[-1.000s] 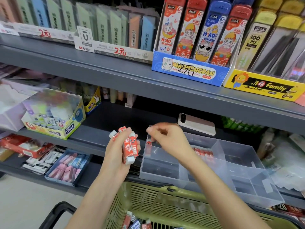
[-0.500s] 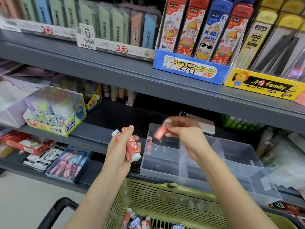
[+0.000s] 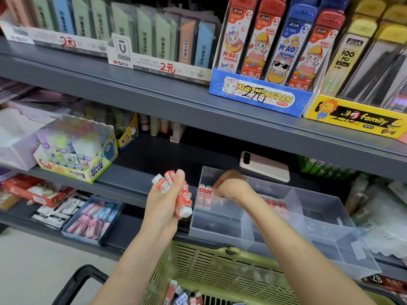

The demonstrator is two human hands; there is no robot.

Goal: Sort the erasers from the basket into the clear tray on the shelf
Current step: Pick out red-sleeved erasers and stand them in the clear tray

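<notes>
The head view shows the left hand (image 3: pixel 167 201) with its fingers curled round a bundle of red-and-white erasers (image 3: pixel 184 198), just beside the clear tray (image 3: pixel 319 216) on the grey shelf (image 3: pixel 123 179). The right hand (image 3: pixel 231 186) is inside the tray's back-left compartment, next to two upright erasers (image 3: pixel 204 191). Its fingertips are blurred, so their grip cannot be told. Loose erasers (image 3: pixel 174 292) lie in the green basket (image 3: pixel 220 267) below.

On the upper shelf (image 3: pixel 154 100), the white box (image 3: pixel 158 64) reads "M&G" and "2元", the blue box (image 3: pixel 259 95) "MIAOMENGDAN", the yellow box (image 3: pixel 352 119) at the right edge "family", a pack (image 3: pixel 348 56) "100 PCS"; the glue box (image 3: pixel 97 169) below reads "POWER GLUE".
</notes>
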